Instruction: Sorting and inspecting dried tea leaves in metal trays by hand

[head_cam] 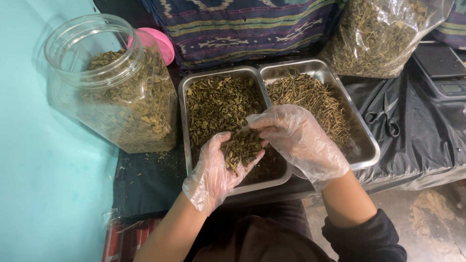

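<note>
Your left hand [213, 170], in a thin clear plastic glove, is cupped palm-up with a small heap of dried green-brown leaves [241, 148] sitting in it, right over the near end of the left rectangular steel tray [183, 111]. Your right hand [296, 138], gloved the same way, hovers just beside it with the fingers [259, 122] curled narrow and picking at the top of that heap. That left tray is full of the same crumbly leaves, and the second steel tray [365, 145] touching its right side holds thin dried stems [310, 99] instead. On the black-covered bench [145, 182] to the left stands a big clear plastic jar [114, 82] tilted over, partly filled with leaves, a pink lid [162, 43] behind it. A clear plastic bag of dried leaves [378, 34] sits at the far right, with black-handled scissors [386, 116] and a black digital scale [444, 70] nearby.
</note>
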